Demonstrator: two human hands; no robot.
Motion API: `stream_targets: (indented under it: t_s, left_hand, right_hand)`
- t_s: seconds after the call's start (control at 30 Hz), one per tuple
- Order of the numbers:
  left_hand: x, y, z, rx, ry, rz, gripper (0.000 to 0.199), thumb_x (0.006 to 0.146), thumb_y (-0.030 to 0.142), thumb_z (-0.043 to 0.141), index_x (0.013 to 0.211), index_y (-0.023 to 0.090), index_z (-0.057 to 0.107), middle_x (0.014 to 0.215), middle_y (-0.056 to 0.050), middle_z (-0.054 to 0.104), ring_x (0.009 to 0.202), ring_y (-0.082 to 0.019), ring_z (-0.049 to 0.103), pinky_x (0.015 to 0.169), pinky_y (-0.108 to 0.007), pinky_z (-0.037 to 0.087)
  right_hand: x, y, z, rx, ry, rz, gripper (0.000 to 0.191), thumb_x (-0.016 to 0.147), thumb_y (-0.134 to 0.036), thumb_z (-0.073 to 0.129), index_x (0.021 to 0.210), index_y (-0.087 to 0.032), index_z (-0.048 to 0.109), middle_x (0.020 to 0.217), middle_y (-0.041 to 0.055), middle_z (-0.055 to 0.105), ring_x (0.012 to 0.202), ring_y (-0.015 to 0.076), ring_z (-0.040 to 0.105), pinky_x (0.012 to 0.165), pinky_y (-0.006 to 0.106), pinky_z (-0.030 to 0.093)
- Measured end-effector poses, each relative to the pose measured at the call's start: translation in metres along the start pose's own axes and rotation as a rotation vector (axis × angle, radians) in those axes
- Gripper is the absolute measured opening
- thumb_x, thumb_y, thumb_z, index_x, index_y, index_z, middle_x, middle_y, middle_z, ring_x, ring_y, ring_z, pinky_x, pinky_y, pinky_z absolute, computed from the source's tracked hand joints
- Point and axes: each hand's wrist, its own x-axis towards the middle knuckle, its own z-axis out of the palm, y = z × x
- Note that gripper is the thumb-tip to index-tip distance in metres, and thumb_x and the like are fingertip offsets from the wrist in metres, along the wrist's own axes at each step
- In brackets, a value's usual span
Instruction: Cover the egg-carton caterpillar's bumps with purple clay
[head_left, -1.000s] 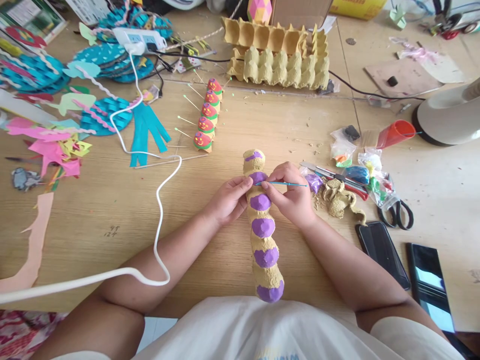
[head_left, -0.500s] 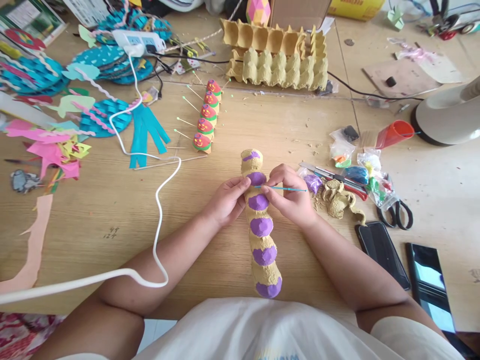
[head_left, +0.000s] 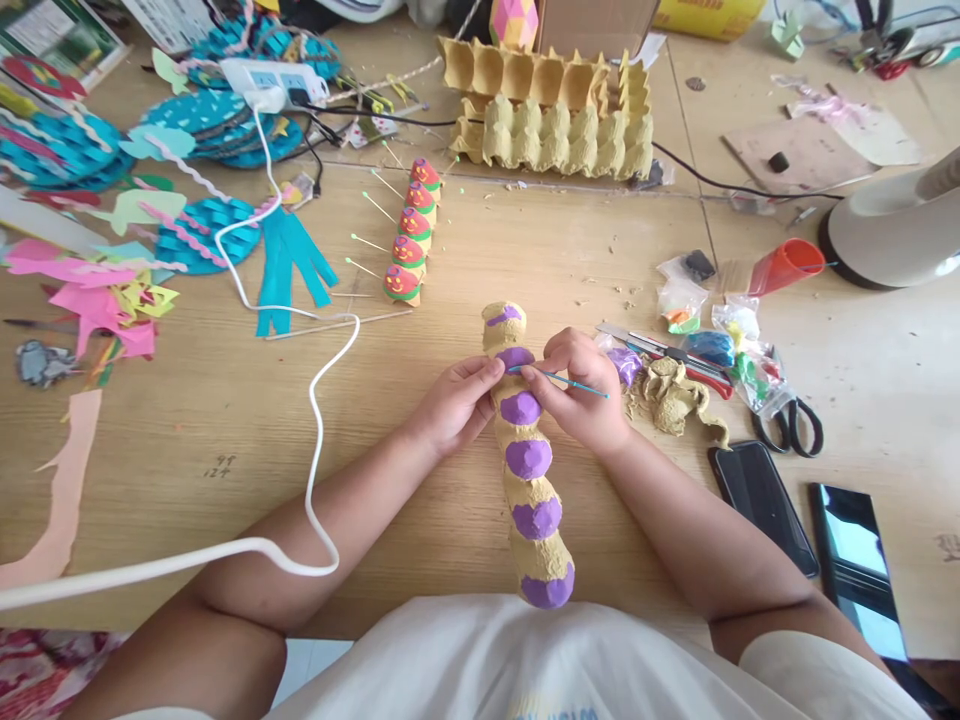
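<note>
A long strip of egg carton, its bumps patched with purple clay, lies lengthwise in front of me with its near end by my shirt. My left hand grips its left side near the far end, the thumb beside the second purple patch. In my right hand a thin blue stick is pinched between thumb and fingers. The stick's tip touches or nearly touches that second purple patch. The fingers under the strip are hidden.
A finished-looking carton caterpillar with red faces stands ahead. Egg cartons lie at the back. On the right are clay bags, scissors, a red cup and phones. A white cable crosses the left side.
The near end of the carton strip has swung slightly to the right and toward me. The blue stick has tilted, its outer end lower and its tip higher on the purple patch.
</note>
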Motion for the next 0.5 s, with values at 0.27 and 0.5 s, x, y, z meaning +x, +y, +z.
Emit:
stream_targets:
  t_s: [0.27,0.5]
  left_hand:
    - [-0.0008,-0.0017,-0.0031,0.032,0.01,0.012,0.032,0.078,0.041,0.094,0.092,0.015,0.081,0.097,-0.008,0.083,0.085,-0.018,0.077,0.078,-0.027,0.059]
    - [-0.0011,-0.0004,0.0003,0.036,0.021,0.017,0.034,0.075,0.042,0.096,0.087,0.016,0.08,0.091,-0.006,0.082,0.081,-0.016,0.075,0.075,-0.025,0.059]
  right_hand:
    - [0.0021,-0.0028,-0.0003,0.048,-0.018,-0.007,0.026,0.093,-0.014,0.075,0.077,-0.024,0.057,0.073,-0.0021,0.059,0.069,0.0152,0.057,0.065,0.032,0.044]
    - [0.0016,-0.0018,-0.0002,0.054,-0.031,0.036,0.027,0.094,-0.021,0.074,0.075,-0.024,0.056,0.072,-0.0017,0.058,0.067,0.0157,0.055,0.066,0.034,0.045]
